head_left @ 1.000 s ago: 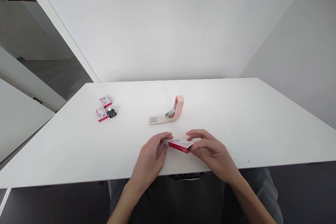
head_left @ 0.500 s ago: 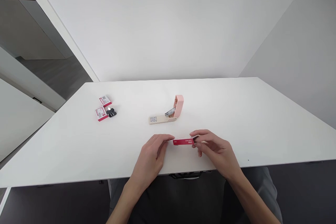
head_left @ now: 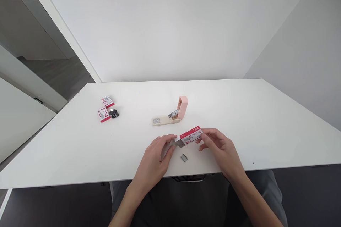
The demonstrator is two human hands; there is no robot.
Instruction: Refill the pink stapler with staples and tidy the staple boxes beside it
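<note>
While pinching the right end of the red-and-white box (head_left: 191, 135) between right thumb and fingers, with the rest of the right hand (head_left: 222, 152) loosely curled, also has the left hand (head_left: 154, 154) half-open at the grey end flap (head_left: 179, 143) — gripping or merely touching, cannot tell. Holds the box slanted, right end farther from the near edge (head_left: 66, 185). Shows a small silver strip (head_left: 184, 158) just below the box, between the hands — not much tabletop (head_left: 253, 120) between it and that near edge. Just beyond, has the pink-and-cream stapler (head_left: 170, 117) hinged wide open, with room behind it up to the wall (head_left: 170, 25). Offers broad white stretches either side, bounded far left by two more boxes (head_left: 103, 114) and a black object (head_left: 114, 114).
</note>
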